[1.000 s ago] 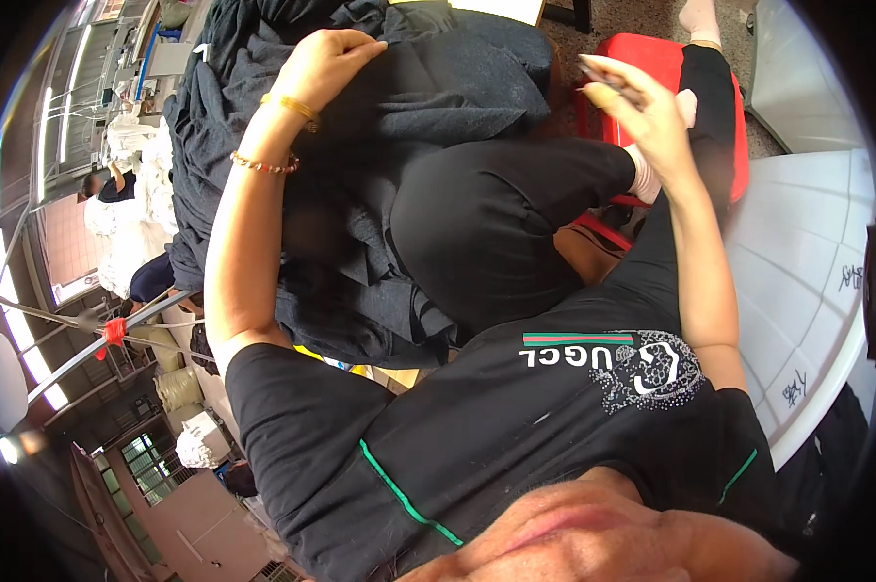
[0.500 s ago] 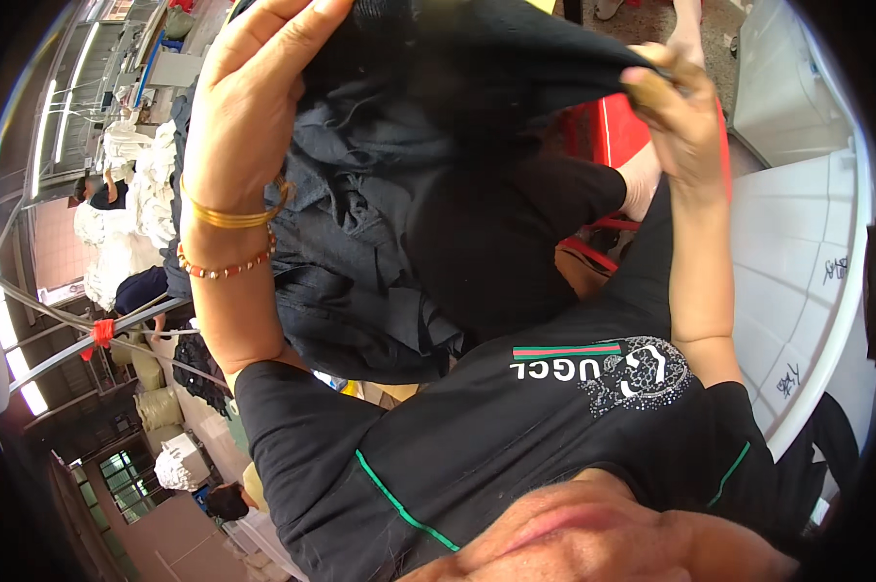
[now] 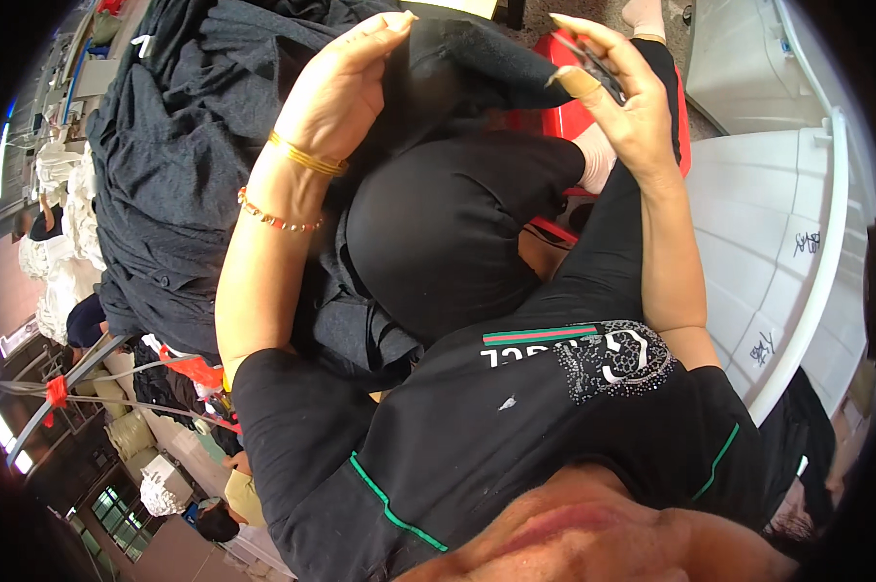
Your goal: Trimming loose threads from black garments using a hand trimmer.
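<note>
Above the lap, left hand (image 3: 346, 92) and right hand (image 3: 613, 87) raised, both pinching dark garment (image 3: 467, 58).

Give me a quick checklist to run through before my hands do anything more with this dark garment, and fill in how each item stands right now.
1. Left hand has hold of the dark garment: ok, fingers wrap its raised edge.
2. Right hand has hold of the same edge: ok, thumb and fingers pinch the cloth.
3. Cloth taut between the hands: cannot tell, the span sags slightly and is very dark.
4. Rest of the fabric supported: ok, it drapes over the lap and onto the pile of dark cloth.
5. Bracelets free of the cloth: ok, they sit on the bare wrist.
6. White bin out of the right elbow's way: ok, it stands beside the arm, apart.
</note>
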The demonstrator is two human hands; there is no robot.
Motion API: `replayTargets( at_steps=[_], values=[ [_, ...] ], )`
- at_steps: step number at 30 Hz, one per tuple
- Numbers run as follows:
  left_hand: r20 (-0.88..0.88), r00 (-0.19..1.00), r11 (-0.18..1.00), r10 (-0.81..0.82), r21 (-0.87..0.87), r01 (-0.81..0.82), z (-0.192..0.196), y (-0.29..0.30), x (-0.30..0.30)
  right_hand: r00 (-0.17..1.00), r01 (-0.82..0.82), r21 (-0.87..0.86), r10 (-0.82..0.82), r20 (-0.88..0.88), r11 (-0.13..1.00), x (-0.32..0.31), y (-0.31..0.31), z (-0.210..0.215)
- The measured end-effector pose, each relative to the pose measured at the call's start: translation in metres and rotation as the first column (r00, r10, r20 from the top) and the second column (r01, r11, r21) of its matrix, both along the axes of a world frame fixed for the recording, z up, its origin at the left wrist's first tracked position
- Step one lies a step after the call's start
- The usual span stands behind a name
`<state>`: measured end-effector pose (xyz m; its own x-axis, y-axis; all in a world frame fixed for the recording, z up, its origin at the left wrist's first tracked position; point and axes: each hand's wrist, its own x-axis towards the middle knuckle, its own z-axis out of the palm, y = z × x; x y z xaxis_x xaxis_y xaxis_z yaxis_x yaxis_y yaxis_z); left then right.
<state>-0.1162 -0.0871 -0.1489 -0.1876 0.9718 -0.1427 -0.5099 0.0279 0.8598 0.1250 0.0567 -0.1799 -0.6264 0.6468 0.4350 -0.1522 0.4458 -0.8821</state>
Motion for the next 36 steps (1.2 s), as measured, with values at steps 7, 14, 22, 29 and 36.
replayTargets(
  at_steps=[7,14,22,29,36],
  values=[
    [-0.066,0.995,0.997,0.068,-0.029,-0.07,-0.001,-0.005,0.001,0.995,-0.098,0.432,0.095,0.029,0.896,-0.03,-0.013,0.027],
    [-0.044,0.997,0.997,0.064,-0.027,-0.065,-0.002,-0.003,0.002,0.997,-0.082,0.459,0.068,0.048,0.884,-0.038,-0.017,0.031],
    [0.028,0.974,0.796,-0.226,0.582,0.167,-0.02,0.017,0.005,0.992,-0.12,0.381,0.126,0.009,0.917,-0.045,-0.013,0.032],
    [-0.962,0.262,0.997,0.078,0.069,-0.044,0.061,0.008,0.023,0.955,-0.246,-0.051,0.251,0.159,0.968,-0.047,0.006,0.008],
    [-0.66,0.75,0.999,-0.044,-0.053,0.012,0.026,0.0,-0.037,0.979,-0.201,-0.198,0.201,-0.018,0.959,-0.044,0.019,0.021]
  ],
)
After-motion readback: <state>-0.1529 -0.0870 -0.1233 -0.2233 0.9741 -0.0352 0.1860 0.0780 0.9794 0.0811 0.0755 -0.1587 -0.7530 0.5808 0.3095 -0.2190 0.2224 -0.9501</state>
